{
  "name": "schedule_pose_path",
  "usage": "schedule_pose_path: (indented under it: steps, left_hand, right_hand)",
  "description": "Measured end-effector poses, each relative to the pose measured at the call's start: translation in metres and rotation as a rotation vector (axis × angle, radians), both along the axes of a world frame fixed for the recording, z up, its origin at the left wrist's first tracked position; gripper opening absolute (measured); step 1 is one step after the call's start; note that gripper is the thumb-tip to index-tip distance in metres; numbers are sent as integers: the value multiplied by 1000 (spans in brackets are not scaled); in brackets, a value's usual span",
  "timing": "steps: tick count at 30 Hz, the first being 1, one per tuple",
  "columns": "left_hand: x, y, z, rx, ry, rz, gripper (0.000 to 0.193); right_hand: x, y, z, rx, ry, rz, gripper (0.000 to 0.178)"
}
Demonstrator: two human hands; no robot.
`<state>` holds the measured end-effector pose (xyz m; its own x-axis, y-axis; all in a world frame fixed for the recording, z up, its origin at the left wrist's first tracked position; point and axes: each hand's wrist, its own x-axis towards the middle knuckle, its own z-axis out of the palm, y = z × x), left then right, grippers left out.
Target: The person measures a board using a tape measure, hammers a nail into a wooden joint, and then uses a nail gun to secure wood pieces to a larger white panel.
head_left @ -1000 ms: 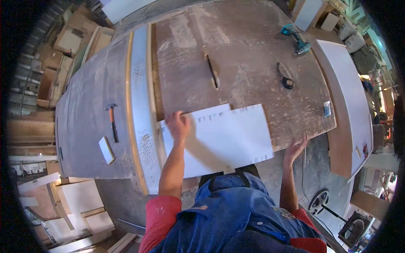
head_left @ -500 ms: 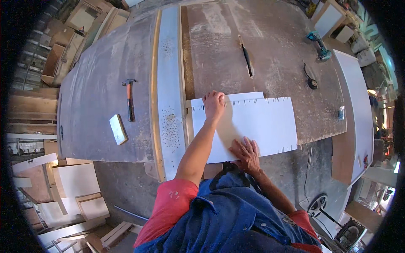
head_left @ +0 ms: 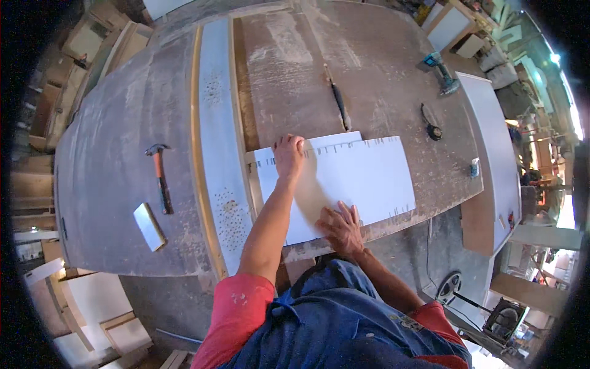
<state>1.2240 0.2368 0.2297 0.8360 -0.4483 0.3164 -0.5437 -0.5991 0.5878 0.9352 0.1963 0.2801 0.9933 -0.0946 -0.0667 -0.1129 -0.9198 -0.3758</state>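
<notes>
Two white panels [head_left: 356, 178] lie stacked on the brown worktable before me. Short dark marks run along the long edges of the upper panel, and a strip of the lower panel [head_left: 334, 140] sticks out at the far side. My left hand [head_left: 289, 157] has its fingers curled at the far edge, near the left end; the fingertips are partly hidden. Close to the near edge, my right hand [head_left: 341, 230] rests on the upper panel with fingers spread. Just beyond the panels lies a slim dark tool with a pointed end [head_left: 338, 98].
A raised pale strip with wooden edging [head_left: 216, 135] crosses the table left of the panels. Farther left are a hammer [head_left: 161, 178] and a small white block [head_left: 149, 227]. On the right lie a cordless drill [head_left: 441, 72], a tape measure [head_left: 432, 126] and a long white board [head_left: 495, 154].
The panels and both hands have slid away from me, closer to the slim tool, and the table's near edge now shows below them. My view has also shifted and turned.
</notes>
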Motion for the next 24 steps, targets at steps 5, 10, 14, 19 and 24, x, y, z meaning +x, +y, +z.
schedule_pose_path:
  steps: [5,10,14,19,24]
  left_hand:
    - [25,-8,-2,-29,-59,-11,7]
    - [44,-15,-3,-1,-23,-35,10]
    - [53,-20,-3,37,-7,-22,9]
    - [63,-24,-3,15,27,-5,10]
    - [73,-29,-4,-1,-25,3,11]
  right_hand:
    - [25,-11,-3,-13,-3,18,43]
    - [40,-19,-5,-4,13,26,55]
    - [48,-23,-11,-58,35,29,45]
    - [59,-27,-16,-70,18,26,39]
    - [69,-31,-12,-49,20,36,40]
